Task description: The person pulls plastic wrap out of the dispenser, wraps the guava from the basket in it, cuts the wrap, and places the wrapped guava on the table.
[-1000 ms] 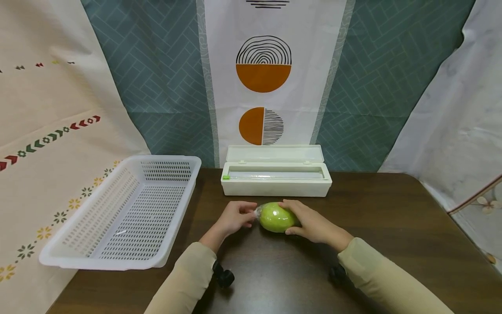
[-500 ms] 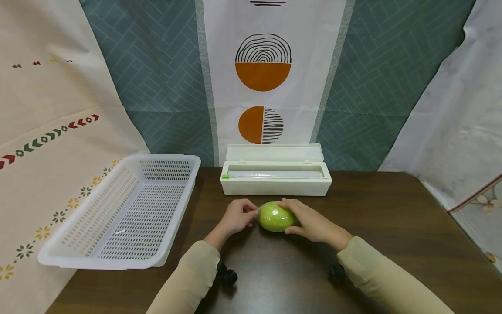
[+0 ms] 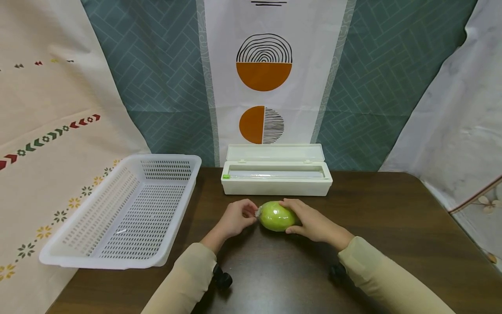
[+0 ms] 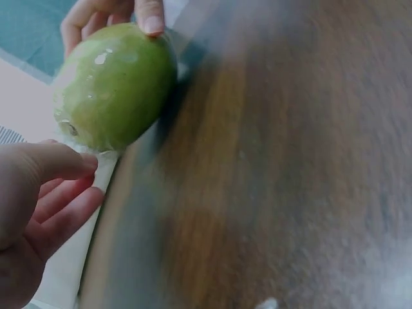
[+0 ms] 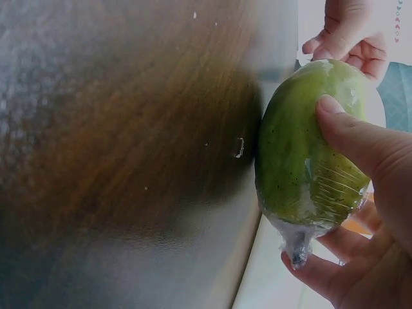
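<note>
A green mango (image 3: 276, 216) wrapped in shiny cling film lies on its side over the table. My right hand (image 3: 311, 222) grips its right end, thumb on the near side and fingers over the far side. In the right wrist view the film is gathered into a twisted tail (image 5: 298, 248) at the end beside my right fingers. My left hand (image 3: 235, 218) is at the opposite end, thumb and fingertips curled at a small tuft of film (image 3: 257, 212). The left wrist view shows the left thumb tip (image 4: 87, 162) right at the film's edge, below the stem scar.
A white cling film dispenser (image 3: 276, 187) with its lid raised stands behind the hands, a roll inside. On the left is a white slotted plastic basket (image 3: 157, 257). The dark wooden table (image 3: 392, 226) extends right; patterned cloths (image 3: 161, 83) hang behind.
The left thumb and forefinger, close together at the film half a second ago, are now spread a little more around the tuft. The mango and right hand have hardly moved.
</note>
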Available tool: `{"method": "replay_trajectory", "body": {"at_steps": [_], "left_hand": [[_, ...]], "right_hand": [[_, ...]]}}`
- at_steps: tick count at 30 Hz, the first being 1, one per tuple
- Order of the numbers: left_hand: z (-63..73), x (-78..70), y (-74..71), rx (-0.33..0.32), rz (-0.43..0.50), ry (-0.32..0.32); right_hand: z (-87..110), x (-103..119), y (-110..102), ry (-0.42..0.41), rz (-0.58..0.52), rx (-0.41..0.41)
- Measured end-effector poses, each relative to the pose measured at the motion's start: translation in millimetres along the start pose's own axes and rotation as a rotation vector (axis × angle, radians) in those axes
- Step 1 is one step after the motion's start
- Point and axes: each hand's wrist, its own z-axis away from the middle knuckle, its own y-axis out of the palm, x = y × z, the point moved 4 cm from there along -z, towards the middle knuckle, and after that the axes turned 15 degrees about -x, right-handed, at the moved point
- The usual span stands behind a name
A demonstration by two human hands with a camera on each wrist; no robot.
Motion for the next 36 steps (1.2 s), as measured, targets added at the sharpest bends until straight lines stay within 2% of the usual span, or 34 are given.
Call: {"method": "replay_trajectory", "body": {"at_steps": [4, 13, 18, 26, 30, 36], "left_hand": [[-0.4, -3.4, 2.6, -0.015, -0.066, 0.114], [0.6, -8.0, 6.0, -0.081, -0.220, 0.286], [3.1, -9.7, 6.1, -0.109, -0.257, 0.370], [2.2, -10.2, 5.9, -0.116, -0.192, 0.365], [-0.2, -8.9, 6.3, -0.111, -0.186, 0.313], [-3.2, -7.5, 7.6, -0.103, -0.125, 0.226]], "right_hand": [[0.1, -0.4, 0.2, 0.002, 0.001, 0.002], [0.2, -2.2, 0.8, 0.009, -0.005, 0.003], [-0.4, -2.3, 0.6, 0.000, -0.003, 0.001], [-0.8, -2.1, -0.7, 0.000, -0.001, 0.005], [-0.9, -1.8, -0.6, 0.002, -0.004, 0.003], [-0.1, -1.6, 0.8, 0.008, -0.006, 0.006]]}}
